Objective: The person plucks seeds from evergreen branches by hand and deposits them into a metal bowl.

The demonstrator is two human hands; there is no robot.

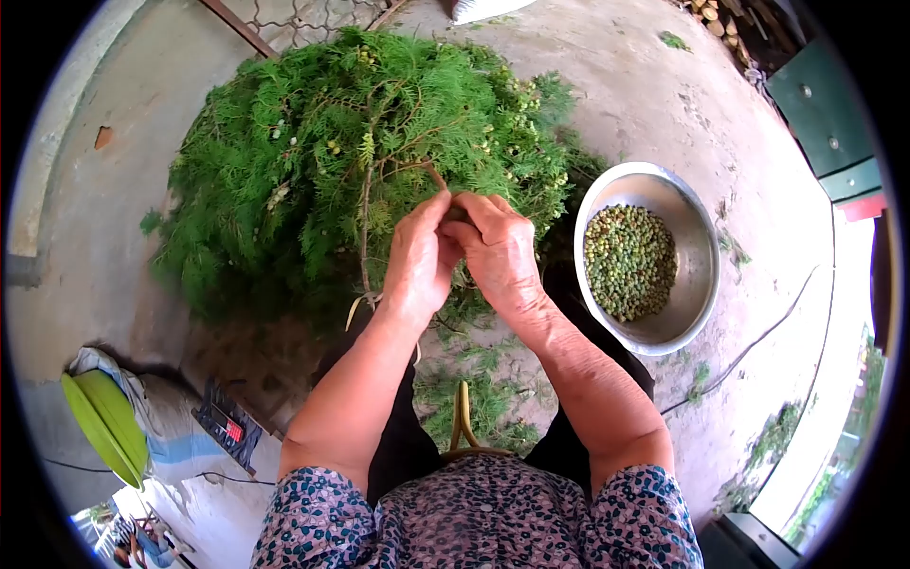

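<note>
A big heap of green, feathery branches (284, 161) lies on the floor in front of me, with small pale cones among the leaves. My left hand (417, 248) is closed around a brown twig (435, 175) that sticks up beyond the fingers. Right beside it, my right hand (495, 245) is closed too, fingertips meeting the left ones at the heap's near edge; what it pinches is hidden. To the right stands a metal bowl (700, 275), partly filled with small green cones (629, 261).
A lime green basin (102, 427) and a grey-white sack (175, 441) are at the lower left. Loose sprigs (483, 398) lie on the floor between my legs. Green cabinet (823, 119) and firewood (725, 21) are at the upper right.
</note>
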